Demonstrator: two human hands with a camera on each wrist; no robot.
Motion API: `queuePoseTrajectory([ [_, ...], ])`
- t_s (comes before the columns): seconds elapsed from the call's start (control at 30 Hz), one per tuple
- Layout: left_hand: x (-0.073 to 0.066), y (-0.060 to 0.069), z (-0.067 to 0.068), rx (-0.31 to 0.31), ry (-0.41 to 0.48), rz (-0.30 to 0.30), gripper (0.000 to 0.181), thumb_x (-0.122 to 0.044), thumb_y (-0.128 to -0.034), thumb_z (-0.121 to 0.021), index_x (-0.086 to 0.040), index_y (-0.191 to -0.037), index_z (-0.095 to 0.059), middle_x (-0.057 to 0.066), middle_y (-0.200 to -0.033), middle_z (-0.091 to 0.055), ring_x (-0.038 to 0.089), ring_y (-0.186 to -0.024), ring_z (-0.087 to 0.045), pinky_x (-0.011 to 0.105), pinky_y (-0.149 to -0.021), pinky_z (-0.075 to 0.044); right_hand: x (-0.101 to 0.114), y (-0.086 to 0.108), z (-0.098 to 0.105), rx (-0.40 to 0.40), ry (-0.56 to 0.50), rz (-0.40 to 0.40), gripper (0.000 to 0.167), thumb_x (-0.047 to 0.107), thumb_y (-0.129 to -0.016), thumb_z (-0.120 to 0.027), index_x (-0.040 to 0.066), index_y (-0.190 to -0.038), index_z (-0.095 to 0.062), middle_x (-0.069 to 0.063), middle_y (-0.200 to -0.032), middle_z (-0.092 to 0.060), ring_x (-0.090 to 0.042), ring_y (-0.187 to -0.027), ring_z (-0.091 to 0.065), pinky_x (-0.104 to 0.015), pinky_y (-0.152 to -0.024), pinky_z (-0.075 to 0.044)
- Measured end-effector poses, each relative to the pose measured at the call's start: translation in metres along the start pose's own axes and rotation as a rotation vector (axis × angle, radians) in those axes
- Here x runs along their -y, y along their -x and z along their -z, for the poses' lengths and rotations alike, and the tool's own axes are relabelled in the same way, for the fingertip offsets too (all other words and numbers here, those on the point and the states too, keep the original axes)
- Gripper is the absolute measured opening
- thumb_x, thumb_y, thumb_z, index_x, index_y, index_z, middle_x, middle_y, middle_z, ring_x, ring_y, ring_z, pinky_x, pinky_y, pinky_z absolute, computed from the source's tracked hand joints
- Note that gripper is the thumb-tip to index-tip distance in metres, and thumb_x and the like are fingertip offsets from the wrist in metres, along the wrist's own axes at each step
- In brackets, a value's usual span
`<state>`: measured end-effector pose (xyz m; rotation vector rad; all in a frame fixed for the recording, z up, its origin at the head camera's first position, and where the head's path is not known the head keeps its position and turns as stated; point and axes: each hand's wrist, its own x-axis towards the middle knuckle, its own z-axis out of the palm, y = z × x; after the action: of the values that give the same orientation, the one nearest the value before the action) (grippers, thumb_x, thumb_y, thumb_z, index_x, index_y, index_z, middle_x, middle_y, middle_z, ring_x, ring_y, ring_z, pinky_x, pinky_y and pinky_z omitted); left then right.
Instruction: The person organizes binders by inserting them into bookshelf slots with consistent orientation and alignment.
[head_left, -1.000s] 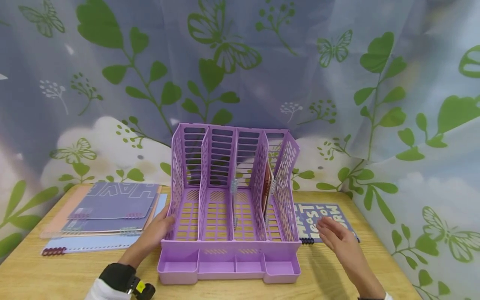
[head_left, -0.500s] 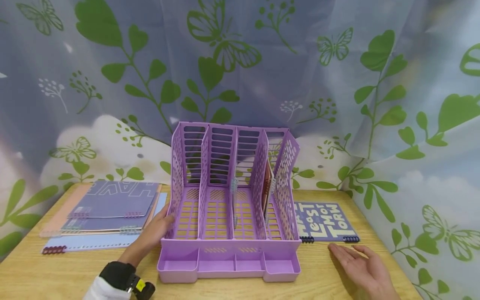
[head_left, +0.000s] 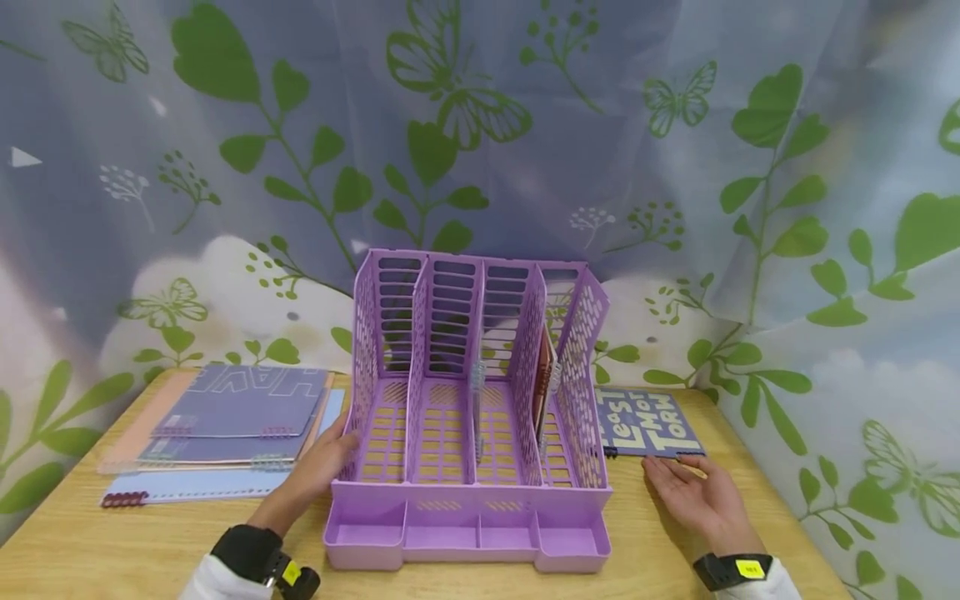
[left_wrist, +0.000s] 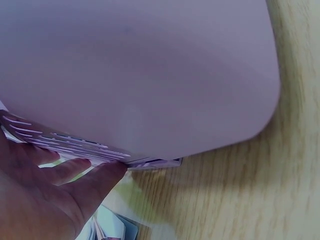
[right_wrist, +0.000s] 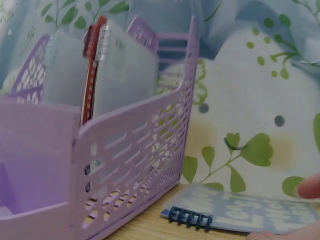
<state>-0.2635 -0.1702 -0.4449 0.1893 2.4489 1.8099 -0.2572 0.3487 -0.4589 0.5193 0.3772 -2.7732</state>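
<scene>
A purple desktop file organizer with upright slots stands on the table. My left hand rests against its left side; in the left wrist view the fingers lie extended along the slotted wall. Flat to the right of the organizer is a blue spiral notebook with pale lettering, its left part hidden behind the organizer wall. My right hand, palm turned up, touches the notebook's near edge with loosely extended fingers. In the right wrist view the thumb shows near the notebook's right side.
A reddish-brown notebook and a clear-covered one stand in the organizer's slots. On the left lies a stack with a purple-grey notebook over a light blue one. A patterned curtain hangs close behind the table.
My right hand swings from above the blue notebook to its near edge, and the notebook has shifted back and slightly left. My left hand stays at the organizer. The head view has shifted slightly.
</scene>
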Motion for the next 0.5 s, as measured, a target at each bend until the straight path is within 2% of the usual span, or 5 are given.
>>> queuePoseTrajectory([
  [0.13, 0.001, 0.0, -0.001, -0.004, 0.011, -0.005, 0.053, -0.013, -0.1012, -0.029, 0.0, -0.151, -0.016, 0.031, -0.125, -0.053, 0.039, -0.105, -0.057, 0.053, -0.094, -0.041, 0.003, -0.01, -0.008, 0.021, 0.047, 0.002, 0.066, 0.02, -0.103, -0.025, 0.026, -0.146, 0.025, 0.006, -0.155, 0.018, -0.012, -0.142, 0.005, -0.027, -0.113, -0.015],
  [0.27, -0.001, 0.001, -0.001, -0.011, 0.018, -0.006, 0.053, -0.014, -0.1013, -0.03, 0.0, -0.151, -0.016, 0.031, -0.127, -0.052, 0.04, -0.107, -0.056, 0.055, -0.095, -0.039, 0.007, -0.018, -0.013, 0.042, 0.112, 0.018, 0.069, 0.02, -0.103, -0.025, 0.029, -0.144, 0.03, 0.011, -0.153, 0.027, -0.01, -0.141, 0.012, -0.024, -0.113, -0.012],
  [0.37, -0.002, 0.002, 0.0, -0.009, 0.023, -0.006, 0.053, -0.014, -0.1017, -0.029, -0.001, -0.151, -0.015, 0.031, -0.129, -0.049, 0.041, -0.109, -0.055, 0.057, -0.096, -0.038, 0.006, -0.026, -0.014, 0.027, 0.107, 0.043, 0.07, 0.018, -0.103, -0.026, 0.032, -0.143, 0.03, 0.014, -0.152, 0.029, -0.008, -0.141, 0.012, -0.024, -0.113, -0.01],
  [0.5, -0.002, 0.0, 0.002, -0.017, 0.031, -0.012, 0.053, -0.014, -0.1014, -0.03, -0.001, -0.151, -0.016, 0.032, -0.129, -0.049, 0.041, -0.108, -0.056, 0.056, -0.095, -0.04, 0.002, -0.042, -0.014, 0.05, 0.065, 0.073, 0.072, 0.016, -0.103, -0.029, 0.035, -0.144, 0.027, 0.018, -0.152, 0.025, -0.005, -0.14, 0.009, -0.022, -0.113, -0.009],
])
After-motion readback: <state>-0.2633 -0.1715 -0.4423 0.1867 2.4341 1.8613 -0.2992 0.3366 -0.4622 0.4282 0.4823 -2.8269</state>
